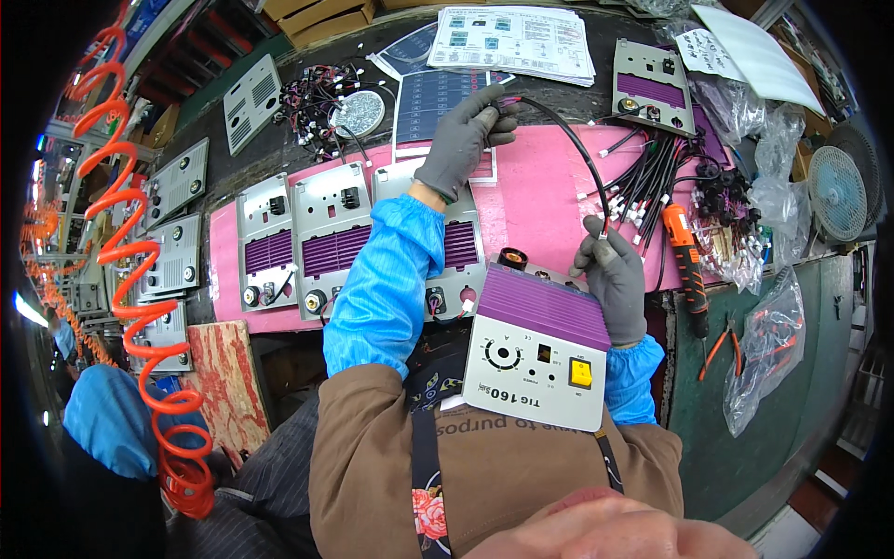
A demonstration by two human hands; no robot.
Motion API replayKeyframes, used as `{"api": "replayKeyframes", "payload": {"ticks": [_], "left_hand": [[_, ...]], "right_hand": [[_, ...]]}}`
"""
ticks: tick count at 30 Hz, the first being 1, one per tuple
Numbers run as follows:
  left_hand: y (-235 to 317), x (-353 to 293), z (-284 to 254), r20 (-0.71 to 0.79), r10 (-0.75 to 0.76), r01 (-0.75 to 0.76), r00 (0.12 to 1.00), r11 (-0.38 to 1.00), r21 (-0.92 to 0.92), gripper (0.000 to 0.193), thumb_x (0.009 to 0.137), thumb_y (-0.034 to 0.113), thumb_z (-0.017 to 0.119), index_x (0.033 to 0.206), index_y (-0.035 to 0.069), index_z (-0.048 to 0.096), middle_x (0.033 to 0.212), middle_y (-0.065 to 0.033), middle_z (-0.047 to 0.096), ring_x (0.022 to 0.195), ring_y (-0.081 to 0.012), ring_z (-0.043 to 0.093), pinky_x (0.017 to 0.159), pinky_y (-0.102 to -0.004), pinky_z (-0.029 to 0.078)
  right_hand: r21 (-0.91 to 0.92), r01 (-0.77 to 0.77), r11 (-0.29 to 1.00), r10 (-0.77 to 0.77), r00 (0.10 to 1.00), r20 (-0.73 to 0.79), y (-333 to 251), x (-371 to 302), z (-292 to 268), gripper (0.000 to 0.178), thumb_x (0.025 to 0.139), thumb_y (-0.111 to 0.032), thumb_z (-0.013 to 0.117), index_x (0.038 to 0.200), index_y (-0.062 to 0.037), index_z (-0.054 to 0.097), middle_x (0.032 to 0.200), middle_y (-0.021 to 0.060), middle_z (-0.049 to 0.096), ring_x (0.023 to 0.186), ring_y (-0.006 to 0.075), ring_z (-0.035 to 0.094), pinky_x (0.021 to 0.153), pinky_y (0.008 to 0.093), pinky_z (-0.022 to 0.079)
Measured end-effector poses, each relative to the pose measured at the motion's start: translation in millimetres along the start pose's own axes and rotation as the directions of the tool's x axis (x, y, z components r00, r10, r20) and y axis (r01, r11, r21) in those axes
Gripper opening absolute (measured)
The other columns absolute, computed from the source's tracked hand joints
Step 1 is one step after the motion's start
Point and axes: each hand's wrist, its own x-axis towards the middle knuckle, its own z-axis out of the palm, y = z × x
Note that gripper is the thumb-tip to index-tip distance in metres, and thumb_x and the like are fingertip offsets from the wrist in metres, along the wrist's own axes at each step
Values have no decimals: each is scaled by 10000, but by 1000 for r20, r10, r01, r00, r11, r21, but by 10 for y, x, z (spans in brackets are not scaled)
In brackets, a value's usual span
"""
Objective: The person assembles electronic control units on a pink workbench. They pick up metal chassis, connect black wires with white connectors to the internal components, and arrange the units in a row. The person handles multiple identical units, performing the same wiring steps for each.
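Pink mat (535, 210) was the largest working surface and landmark. Three flat panels (335, 244), grey with purple louvres, lay in a row over its left half, the third partly covered by a blue sleeve (386, 279). Another, the near panel (535, 359), was tilted at the mat's near edge, against the person's front; could not tell what held it up. Bundle (643, 186) of black leads with white ends lay at the mat's right end.

Cable (570, 126), the piece being handled, arched above the mat's right half, from far edge to near. Left hand (459, 140), gloved, over the far edge, pinched one end. Right hand (615, 284), gloved, over the near edge beside the near panel, pinched the other, close to a white plug (603, 236).

Step in hand, my judgement: spreading out and steadying one cable by its ends. Next move seemed to call for a firm fingertip grip by the plug, its wires unstrained, and slack clear of the bundle.
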Motion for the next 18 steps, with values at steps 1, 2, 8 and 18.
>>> {"api": "replayKeyframes", "payload": {"ticks": [1, 2, 8, 18], "left_hand": [[1, 1, 0, 2, 3, -3, 1000, 1000, 4, 439, 1030, 105, 431, 1443, -26, 357, 1256, -183, 579, 1018, -190, 631, 879, -306, 559], [0, 5, 3, 3, 4, -4, 1000, 1000, 5, 440, 1030, 106, 431, 1443, -26, 356, 1255, -182, 580, 1019, -190, 631, 879, -306, 559], [-52, 25, -50, 14, 32, -32, 999, 999, 22, 442, 1030, 109, 432, 1444, -26, 355, 1257, -184, 580, 1033, -194, 630, 884, -305, 558], [-33, 11, -16, 8, 32, -32, 999, 999, 35, 437, 1030, 100, 423, 1443, -26, 356, 1257, -193, 582, 1032, -198, 636, 878, -306, 563]], "right_hand": [[0, 2, 1000, -2, 1000, 2, -1, 1, -1, 458, 959, -163, 570, 1316, 109, 481, 921, 66, 590, 787, 162, 584, 747, 305, 493], [0, 4, 1000, -4, 1000, 4, -1, 3, -3, 456, 960, -163, 568, 1315, 110, 482, 920, 65, 589, 786, 162, 585, 747, 305, 494], [-13, 6, 1000, -6, 1000, 10, 0, 11, 14, 446, 964, -160, 553, 1308, 116, 483, 919, 68, 588, 781, 162, 585, 749, 304, 489], [-9, 0, 1000, 0, 1000, 11, 1, -3, 9, 443, 972, -165, 540, 1308, 117, 476, 921, 73, 568, 796, 165, 569, 747, 307, 481]]}}
